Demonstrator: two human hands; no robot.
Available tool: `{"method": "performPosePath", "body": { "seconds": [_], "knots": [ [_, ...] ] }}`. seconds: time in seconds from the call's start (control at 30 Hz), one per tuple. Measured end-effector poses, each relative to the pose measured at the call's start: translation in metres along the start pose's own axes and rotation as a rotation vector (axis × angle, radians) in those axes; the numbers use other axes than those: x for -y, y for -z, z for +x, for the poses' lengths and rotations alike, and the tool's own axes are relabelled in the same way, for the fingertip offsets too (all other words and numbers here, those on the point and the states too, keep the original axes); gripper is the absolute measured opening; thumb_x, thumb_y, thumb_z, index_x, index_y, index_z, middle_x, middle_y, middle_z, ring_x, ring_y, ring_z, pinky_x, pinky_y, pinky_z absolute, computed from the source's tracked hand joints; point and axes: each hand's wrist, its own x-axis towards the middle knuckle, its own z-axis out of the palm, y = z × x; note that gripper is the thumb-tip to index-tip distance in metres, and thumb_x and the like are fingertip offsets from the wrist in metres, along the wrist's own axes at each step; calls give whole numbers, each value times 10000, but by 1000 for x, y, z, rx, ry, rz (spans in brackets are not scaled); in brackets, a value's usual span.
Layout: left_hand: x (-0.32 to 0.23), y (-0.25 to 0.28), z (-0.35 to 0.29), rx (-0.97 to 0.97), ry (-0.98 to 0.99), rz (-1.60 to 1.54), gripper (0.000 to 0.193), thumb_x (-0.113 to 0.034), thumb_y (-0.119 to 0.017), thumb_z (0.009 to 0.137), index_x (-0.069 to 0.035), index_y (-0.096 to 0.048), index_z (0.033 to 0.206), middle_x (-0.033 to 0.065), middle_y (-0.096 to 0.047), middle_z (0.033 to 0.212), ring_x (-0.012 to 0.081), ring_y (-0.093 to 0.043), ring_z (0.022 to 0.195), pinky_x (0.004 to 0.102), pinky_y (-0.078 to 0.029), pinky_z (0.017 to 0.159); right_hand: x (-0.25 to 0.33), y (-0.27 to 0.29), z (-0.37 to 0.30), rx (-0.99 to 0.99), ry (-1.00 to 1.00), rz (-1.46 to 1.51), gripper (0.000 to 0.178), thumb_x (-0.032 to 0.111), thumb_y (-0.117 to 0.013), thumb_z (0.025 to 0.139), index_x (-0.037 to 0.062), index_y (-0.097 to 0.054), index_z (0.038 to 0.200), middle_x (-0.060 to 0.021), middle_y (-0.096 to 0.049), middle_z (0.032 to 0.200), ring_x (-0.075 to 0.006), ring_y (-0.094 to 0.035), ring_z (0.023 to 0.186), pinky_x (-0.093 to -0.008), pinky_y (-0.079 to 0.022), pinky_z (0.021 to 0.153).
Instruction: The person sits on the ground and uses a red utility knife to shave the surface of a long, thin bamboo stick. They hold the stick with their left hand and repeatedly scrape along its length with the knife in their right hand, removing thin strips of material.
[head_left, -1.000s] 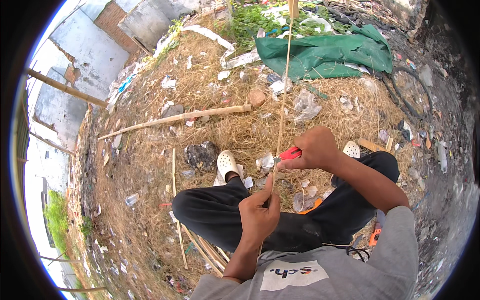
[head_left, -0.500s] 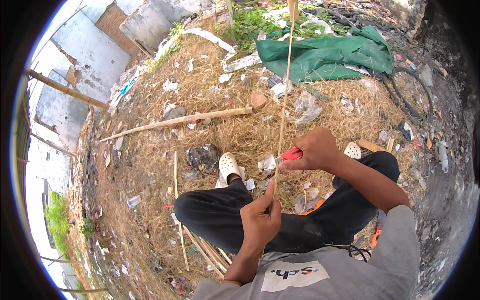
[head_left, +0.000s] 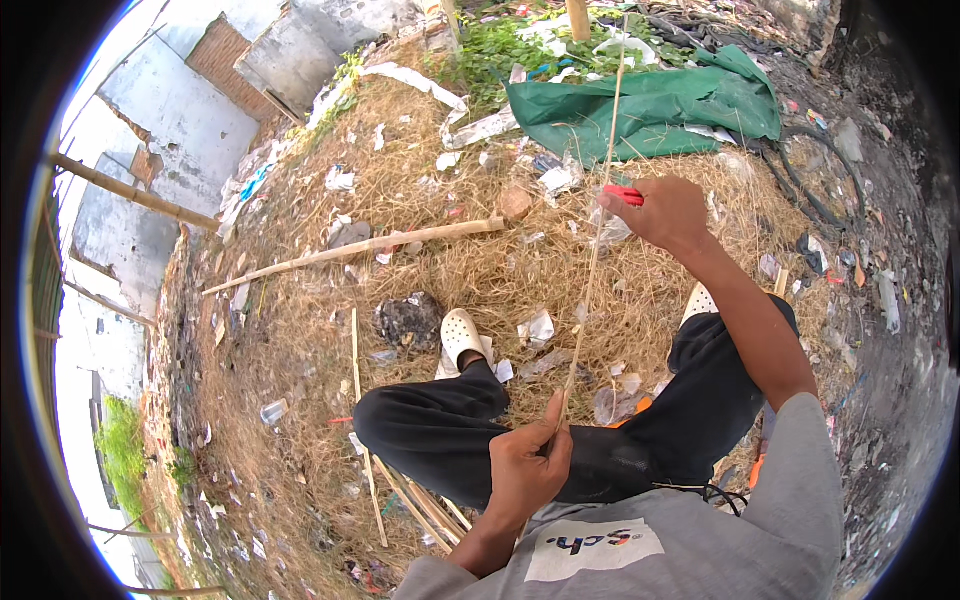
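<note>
Below, the person's left hand [head_left: 530,464] is gripping a long, thin, pale wooden strip [head_left: 593,265]. Farther up, the right hand [head_left: 668,212] is clutching a small red-handled tool [head_left: 625,195].

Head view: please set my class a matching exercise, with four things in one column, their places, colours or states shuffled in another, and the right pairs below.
Column one
1. Left hand
2. Crumpled sheet
3. Right hand
4. Dark lump

Column two
A. On the ground, just left of a pale shoe
B. Holding a red tool
C. Gripping the pale strip, low in the picture
D. Green, lying on the ground

Pairs: 1-C, 2-D, 3-B, 4-A
</note>
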Motion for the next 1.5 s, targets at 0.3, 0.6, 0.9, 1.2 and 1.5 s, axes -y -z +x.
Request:
{"method": "performPosePath", "body": {
  "seconds": [0.3, 0.6, 0.9, 1.2, 1.5],
  "knots": [
    [23, 4, -5, -118, 48, -106, 383, -3, -660, 838, 41, -642, 1218, 49, -409, 546, 6, -401, 564, 213, -365, 498, 54, 13, -70, 224, 327, 267, 680, 736, -655, 724, 91, -572, 525, -87, -455, 429, -291, -494, 395, -399, -376, 421],
    [2, -8, 23, -146, 22, 23, 358, 15, -616, 892, 73, -611, 1245, -67, -550, 685, -9, -452, 636, 164, -352, 539, 63, 16, -85, 248, 425, 303, 644, 704, -699, 698, 107, -549, 506, -77, -463, 427, -281, -506, 392, -393, -368, 407],
    [3, -11, 18, -127, -8, 29, 366, 13, -613, 887, 74, -609, 1248, -55, -536, 657, -3, -453, 623, 176, -362, 533, 62, 23, -86, 302, 350, 279, 692, 743, -664, 703, 89, -571, 498, -108, -479, 424, -300, -553, 418, -401, -407, 416],
    [-3, -6, 11, -101, -16, 56, 366, 17, -607, 888, 69, -609, 1251, -44, -528, 630, -2, -454, 608, 185, -371, 528, 40, 11, -45, 70, 317, 172, 724, 774, -614, 723, 92, -540, 494, -100, -476, 445, -298, -518, 414, -409, -385, 417],
    [2, 3, -13, -78, -16, 65, 349, 35, -618, 873, 61, -633, 1221, 5, -544, 599, -1, -470, 606, 178, -385, 555, 33, 12, -47, 139, 279, 107, 708, 780, -597, 741, 95, -649, 570, -99, -521, 448, -274, -579, 433, -388, -445, 444]
  ]
}}
